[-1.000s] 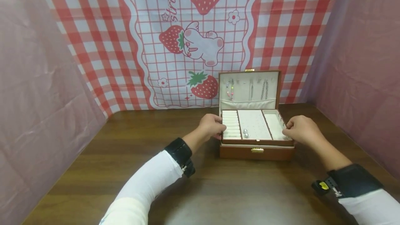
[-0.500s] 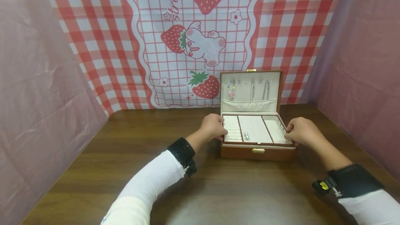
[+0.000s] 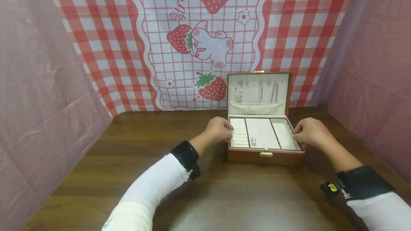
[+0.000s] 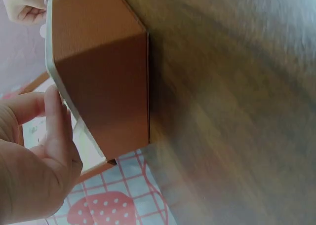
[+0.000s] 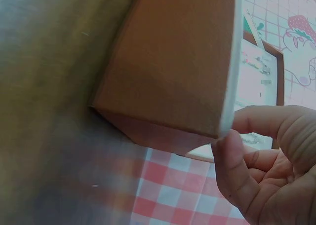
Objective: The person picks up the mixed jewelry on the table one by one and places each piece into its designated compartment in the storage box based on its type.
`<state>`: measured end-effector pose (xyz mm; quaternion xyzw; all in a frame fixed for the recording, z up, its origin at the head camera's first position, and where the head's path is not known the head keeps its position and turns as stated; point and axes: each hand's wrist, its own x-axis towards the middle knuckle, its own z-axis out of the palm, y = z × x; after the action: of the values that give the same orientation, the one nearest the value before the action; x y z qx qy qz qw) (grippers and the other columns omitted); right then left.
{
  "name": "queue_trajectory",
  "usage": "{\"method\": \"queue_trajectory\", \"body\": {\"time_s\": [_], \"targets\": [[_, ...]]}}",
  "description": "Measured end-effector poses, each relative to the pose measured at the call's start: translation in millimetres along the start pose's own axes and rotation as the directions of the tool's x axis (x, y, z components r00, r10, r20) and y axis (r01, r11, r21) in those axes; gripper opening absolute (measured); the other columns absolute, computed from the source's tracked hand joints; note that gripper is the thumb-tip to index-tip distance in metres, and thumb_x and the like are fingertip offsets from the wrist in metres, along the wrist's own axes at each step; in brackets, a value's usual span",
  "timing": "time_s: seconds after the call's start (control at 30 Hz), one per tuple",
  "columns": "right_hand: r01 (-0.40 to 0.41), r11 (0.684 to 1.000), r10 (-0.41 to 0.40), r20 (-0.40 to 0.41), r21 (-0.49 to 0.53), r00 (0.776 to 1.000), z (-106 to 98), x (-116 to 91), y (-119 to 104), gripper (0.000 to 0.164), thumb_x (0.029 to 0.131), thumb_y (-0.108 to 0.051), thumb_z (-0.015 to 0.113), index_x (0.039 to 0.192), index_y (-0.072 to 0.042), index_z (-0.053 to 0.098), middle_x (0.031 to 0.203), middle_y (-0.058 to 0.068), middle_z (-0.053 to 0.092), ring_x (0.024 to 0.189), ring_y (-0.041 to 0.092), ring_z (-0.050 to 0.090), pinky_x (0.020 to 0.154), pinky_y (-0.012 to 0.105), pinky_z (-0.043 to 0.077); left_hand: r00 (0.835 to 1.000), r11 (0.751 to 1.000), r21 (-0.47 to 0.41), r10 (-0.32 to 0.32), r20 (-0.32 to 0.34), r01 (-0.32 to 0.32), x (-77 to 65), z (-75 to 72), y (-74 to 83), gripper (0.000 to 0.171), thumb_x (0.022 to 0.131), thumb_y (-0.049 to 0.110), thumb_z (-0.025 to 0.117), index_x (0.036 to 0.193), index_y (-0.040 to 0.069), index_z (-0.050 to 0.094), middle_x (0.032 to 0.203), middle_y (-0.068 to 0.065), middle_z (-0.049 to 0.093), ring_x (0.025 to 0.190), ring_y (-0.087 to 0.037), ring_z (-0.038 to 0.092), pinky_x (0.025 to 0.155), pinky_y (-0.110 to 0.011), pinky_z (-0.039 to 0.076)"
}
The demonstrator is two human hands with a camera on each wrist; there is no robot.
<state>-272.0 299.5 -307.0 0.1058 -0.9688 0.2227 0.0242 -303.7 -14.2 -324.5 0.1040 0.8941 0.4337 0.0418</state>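
A brown jewelry box [image 3: 247, 157] stands on the table with its lid [image 3: 257, 92] raised. Inside its rim sits a jewelry tray [image 3: 261, 131] with ring rolls at the left, a flat middle panel and a compartment at the right. Two round silvery earrings [image 3: 253, 141] rest on the middle panel. My left hand [image 3: 218, 130] has its curled fingertips on the tray's left edge, right at the cream rim of the box [image 4: 61, 84]. At the opposite side, my right hand [image 3: 313, 133] pinches the tray's right edge near the front corner, thumb outside.
A beaded bracelet [image 3: 239, 92] and silver chains [image 3: 274, 92] hang inside the lid, above a cream pocket [image 3: 257, 108]. Behind the box hangs a red-and-white strawberry cloth [image 3: 205, 45]. Pink curtains [image 3: 369, 45] flank the brown wooden table [image 3: 154, 131].
The tray has come down into the box, its front edge now level with the box rim. Both hands went down with it, and the left fingers have shifted slightly at the edge.
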Motion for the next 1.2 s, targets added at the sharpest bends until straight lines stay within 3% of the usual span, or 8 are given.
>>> {"method": "queue_trajectory", "body": {"time_s": [0.17, 0.27, 0.4, 0.5, 0.67, 0.8, 1.0, 1.2], "targets": [[-0.004, 1.000, 0.004, -0.041, 0.000, 0.999, -14.6, 13.7, -3.9, 0.020, 0.084, -0.016, 0.067, 0.085, 0.004, 0.068, 0.066, 0.002, 0.066, 0.055, 0.020, 0.066, 0.052, 0.033, 0.049, 0.999, 0.977, -0.211, -0.036, -0.012, 0.033, 12.0, -8.4, 1.0, 0.013, 0.079, -0.005, 0.068, 0.091, -0.002, 0.071, 0.084, -0.009, 0.067, 0.062, -0.021, 0.069, 0.066, -0.034, 0.061], [-0.011, 0.999, 0.015, -0.077, 0.042, 0.997, -23.5, 23.6, -6.5, 0.028, 0.087, -0.019, 0.067, 0.096, 0.008, 0.066, 0.076, 0.012, 0.068, 0.066, 0.026, 0.067, 0.058, 0.036, 0.051, 0.999, 0.935, -0.355, -0.035, -0.037, 0.019, 23.0, -17.1, 5.1, 0.015, 0.083, -0.005, 0.068, 0.097, -0.007, 0.069, 0.092, -0.013, 0.066, 0.071, -0.026, 0.071, 0.067, -0.031, 0.060], [-0.012, 0.991, 0.032, -0.147, 0.131, 0.989, -31.5, 38.6, -9.7, 0.042, 0.092, -0.024, 0.064, 0.113, 0.011, 0.058, 0.105, 0.028, 0.062, 0.094, 0.040, 0.061, 0.074, 0.048, 0.051, 0.996, 0.862, -0.506, -0.035, -0.087, -0.014, 38.1, -30.9, 13.5, 0.021, 0.087, -0.003, 0.066, 0.107, -0.011, 0.064, 0.102, -0.019, 0.065, 0.087, -0.033, 0.069, 0.070, -0.029, 0.060], [-0.026, 0.976, 0.070, -0.198, 0.215, 0.978, -37.4, 51.1, -12.8, 0.049, 0.096, -0.026, 0.059, 0.124, 0.013, 0.051, 0.120, 0.034, 0.052, 0.105, 0.046, 0.052, 0.084, 0.056, 0.048, 0.990, 0.844, -0.536, -0.045, -0.135, -0.035, 48.3, -40.3, 20.4, 0.025, 0.089, 0.001, 0.066, 0.112, -0.008, 0.063, 0.109, -0.020, 0.064, 0.094, -0.034, 0.068, 0.074, -0.029, 0.059], [-0.075, 0.916, 0.180, -0.236, 0.393, 0.955, -47.4, 73.9, -18.3, 0.063, 0.098, -0.035, 0.052, 0.139, 0.010, 0.039, 0.138, 0.035, 0.040, 0.122, 0.048, 0.043, 0.099, 0.061, 0.039, 0.979, 0.882, -0.466, -0.029, -0.201, -0.070, 63.4, -48.5, 29.8, 0.041, 0.091, 0.012, 0.068, 0.129, 0.000, 0.059, 0.128, -0.014, 0.060, 0.111, -0.028, 0.062, 0.094, -0.034, 0.053], [-0.101, 0.845, 0.250, -0.222, 0.525, 0.943, -50.0, 89.0, -17.7, 0.077, 0.098, -0.045, 0.049, 0.151, 0.005, 0.023, 0.151, 0.031, 0.025, 0.136, 0.047, 0.029, 0.110, 0.061, 0.028, 0.984, 0.889, -0.452, -0.012, -0.179, -0.071, 73.0, -47.3, 35.4, 0.058, 0.094, 0.020, 0.065, 0.145, 0.004, 0.043, 0.147, -0.012, 0.045, 0.134, -0.027, 0.043, 0.111, -0.038, 0.037], [-0.119, 0.738, 0.328, -0.199, 0.664, 0.924, -44.1, 102.2, -18.9, 0.081, 0.098, -0.050, 0.044, 0.155, -0.001, 0.013, 0.158, 0.024, 0.014, 0.143, 0.041, 0.018, 0.115, 0.058, 0.020, 0.994, 0.811, -0.584, -0.035, -0.107, -0.034, 80.3, -43.9, 42.9, 0.072, 0.100, 0.051, 0.044, 0.157, 0.015, 0.019, 0.161, -0.008, 0.019, 0.145, -0.027, 0.022, 0.117, -0.052, 0.020], [-0.155, 0.716, 0.351, -0.160, 0.681, 0.923, -36.3, 106.7, -20.7, 0.082, 0.098, -0.054, 0.038, 0.155, -0.001, 0.011, 0.159, 0.024, 0.012, 0.142, 0.043, 0.020, 0.114, 0.058, 0.020, 0.999, 0.726, -0.686, 0.035, -0.037, -0.051, 83.9, -43.2, 45.0, 0.073, 0.100, 0.059, 0.031, 0.157, 0.014, 0.018, 0.162, -0.008, 0.014, 0.147, -0.026, 0.015, 0.118, -0.051, 0.018]]}}
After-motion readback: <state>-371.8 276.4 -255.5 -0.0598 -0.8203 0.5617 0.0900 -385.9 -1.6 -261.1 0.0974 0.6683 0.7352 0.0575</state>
